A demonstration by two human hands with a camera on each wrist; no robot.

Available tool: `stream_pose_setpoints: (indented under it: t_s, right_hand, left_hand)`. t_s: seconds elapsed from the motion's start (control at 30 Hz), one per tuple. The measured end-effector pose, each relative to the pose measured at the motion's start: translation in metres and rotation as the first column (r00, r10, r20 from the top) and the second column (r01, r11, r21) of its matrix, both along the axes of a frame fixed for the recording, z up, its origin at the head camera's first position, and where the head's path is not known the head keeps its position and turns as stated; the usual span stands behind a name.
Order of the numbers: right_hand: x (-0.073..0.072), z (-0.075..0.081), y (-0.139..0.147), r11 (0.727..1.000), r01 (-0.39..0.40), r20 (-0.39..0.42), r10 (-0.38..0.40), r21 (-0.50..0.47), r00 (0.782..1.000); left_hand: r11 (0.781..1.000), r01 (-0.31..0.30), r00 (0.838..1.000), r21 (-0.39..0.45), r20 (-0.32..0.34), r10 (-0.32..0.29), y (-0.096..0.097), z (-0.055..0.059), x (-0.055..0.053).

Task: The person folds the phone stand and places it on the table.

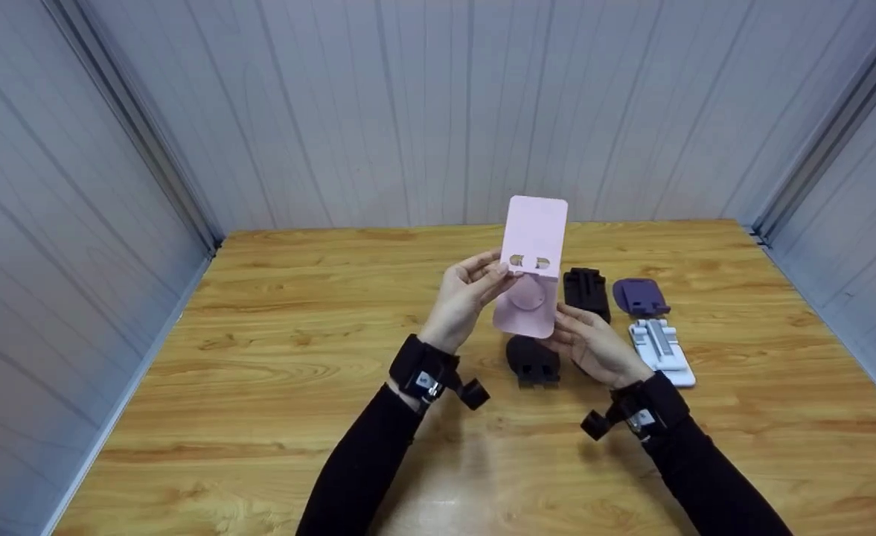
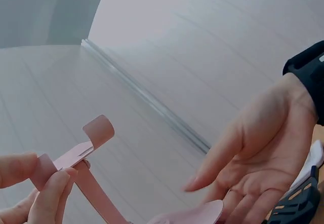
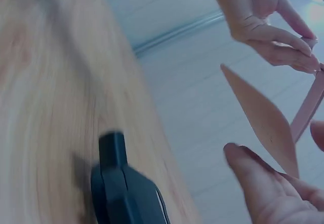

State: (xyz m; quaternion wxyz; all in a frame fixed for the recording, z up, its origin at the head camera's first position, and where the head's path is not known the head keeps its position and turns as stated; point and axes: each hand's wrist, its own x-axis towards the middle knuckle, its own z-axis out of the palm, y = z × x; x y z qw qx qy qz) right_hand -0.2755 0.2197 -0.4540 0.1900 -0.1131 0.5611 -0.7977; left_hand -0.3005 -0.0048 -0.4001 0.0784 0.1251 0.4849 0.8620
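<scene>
A pink phone stand (image 1: 534,231) is held up above the table, its plate raised and its base hanging lower. My left hand (image 1: 461,298) pinches one lip of the plate between thumb and fingers; the left wrist view shows the pinching fingers (image 2: 50,196) close up. At the lower right of the base is my right hand (image 1: 594,350), palm up with fingers extended. Its fingers reach the base edge, and its thumb (image 3: 243,163) stands apart from the base (image 3: 268,125). Contact beneath the base is partly hidden.
On the wooden table (image 1: 296,335), a black stand (image 1: 586,289), a purple stand (image 1: 640,296) and a white stand (image 1: 662,351) lie to the right. Another dark stand (image 1: 533,361) lies below the pink one. Pale panel walls (image 1: 423,112) enclose the back and sides.
</scene>
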Motion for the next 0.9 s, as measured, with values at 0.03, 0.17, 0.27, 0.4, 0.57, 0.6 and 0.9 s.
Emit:
stream_pose_setpoints:
  t_s: [0.03, 0.17, 0.27, 0.4, 0.57, 0.6, 0.9]
  right_hand:
    - [0.0, -0.001, 0.0, 0.999, -0.007, -0.004, 0.007, -0.032, 1.0]
    - [0.001, -0.004, -0.002, 0.999, -0.016, -0.055, 0.014, -0.046, 0.998]
    - [0.001, -0.004, -0.004, 1.0, -0.018, -0.069, 0.017, -0.016, 0.997]
    - [0.002, -0.003, -0.004, 0.999, -0.044, -0.035, 0.044, -0.008, 0.998]
    - [0.002, -0.003, -0.003, 0.994, -0.106, -0.015, 0.106, -0.014, 0.994]
    - [0.002, -0.003, -0.003, 0.992, -0.123, -0.015, 0.122, -0.013, 0.992]
    - [0.0, -0.004, -0.005, 0.982, -0.156, -0.058, 0.163, 0.109, 0.985]
  left_hand:
    - [1.0, 0.007, 1.0, 0.0, 0.001, -0.007, 0.001, 0.0, 0.001]
    - [1.0, 0.023, 1.0, -0.004, -0.001, -0.023, 0.005, 0.0, 0.005]
    - [1.0, 0.019, 1.0, -0.02, -0.01, -0.019, 0.006, -0.002, 0.005]
    - [0.997, 0.023, 0.999, -0.072, -0.023, -0.024, 0.002, -0.003, 0.004]
    - [0.988, -0.02, 0.999, -0.155, -0.043, 0.013, -0.007, -0.002, 0.0]
    - [0.984, -0.036, 0.999, -0.174, -0.047, 0.028, -0.009, -0.001, -0.001]
    - [0.928, -0.161, 0.975, -0.335, -0.202, 0.096, -0.021, -0.001, -0.007]
